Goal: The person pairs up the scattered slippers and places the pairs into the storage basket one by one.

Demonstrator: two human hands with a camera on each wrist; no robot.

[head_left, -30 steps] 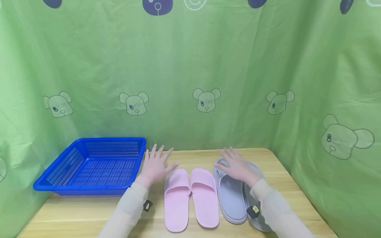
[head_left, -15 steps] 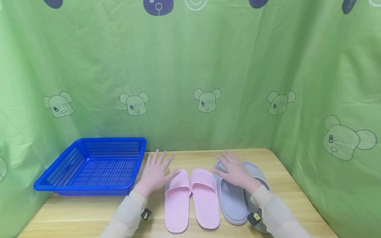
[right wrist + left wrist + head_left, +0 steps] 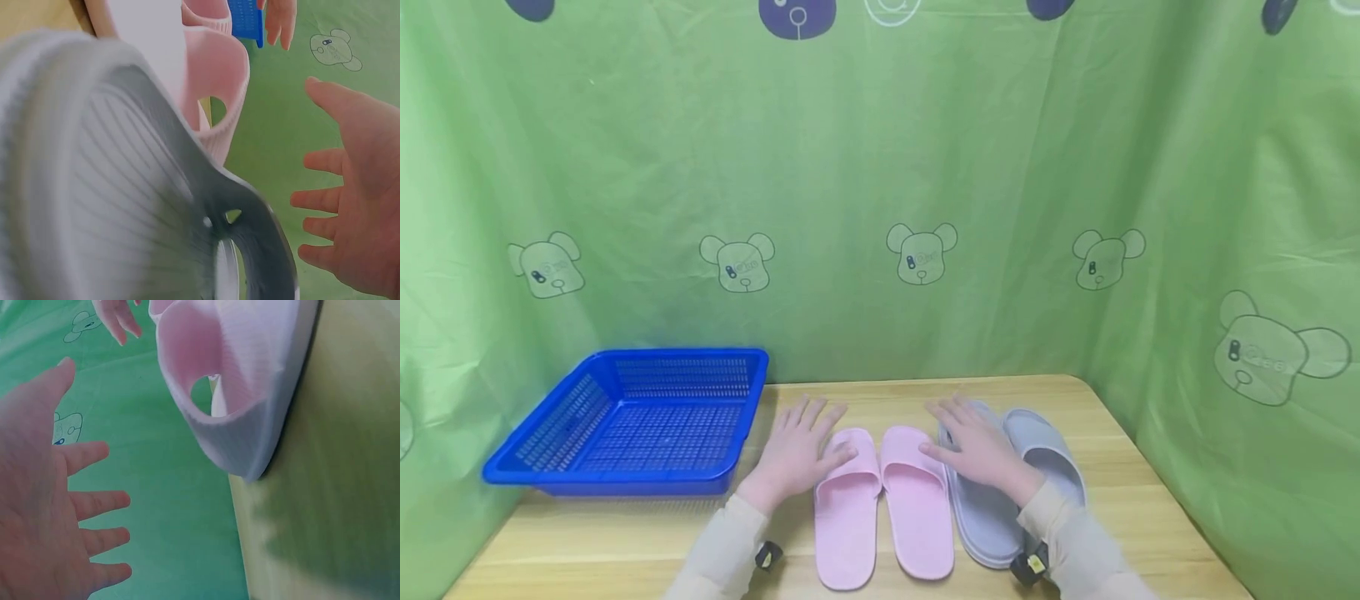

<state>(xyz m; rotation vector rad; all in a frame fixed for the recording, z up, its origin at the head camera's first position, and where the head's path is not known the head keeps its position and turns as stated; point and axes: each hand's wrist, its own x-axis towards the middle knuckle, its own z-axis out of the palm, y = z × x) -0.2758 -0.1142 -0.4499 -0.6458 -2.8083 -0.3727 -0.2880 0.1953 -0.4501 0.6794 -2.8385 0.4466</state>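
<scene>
Green curtain (image 3: pixel 850 158), printed with bear faces (image 3: pixel 921 258), hung behind and along both sides of a wooden table (image 3: pixel 595 542).

Head view. Blue basket (image 3: pixel 617 478): one, mesh-walled, at the table's left rear. Pink slippers (image 3: pixel 846 533): one pair, mid-table, side by side, toe ends toward the curtain. Grey slippers (image 3: pixel 988 533): one pair, just right of the pink, toe ends likewise, partly covered by the person's right arm. Left hand (image 3: pixel 793 454): between basket and pink pair, back upward, fingers straight and spread, thumb across the left pink strap as seen from above. Right hand (image 3: pixel 976 450): over the left grey slipper, fingers extended, thumb toward the right pink slipper. Pale sleeves (image 3: pixel 722 542): two, each with a small black device (image 3: pixel 768 556) near the wrist.

Left wrist view. Left palm showing, thumb and four fingers outstretched, apart from a pink slipper with an open toe. Right fingertips at the upper edge.

Right wrist view. Grey slipper, large and blurred in front, ridged inside; pink pair behind; basket corner above. Right palm showing, fingers spread, clear of the slippers.
</scene>
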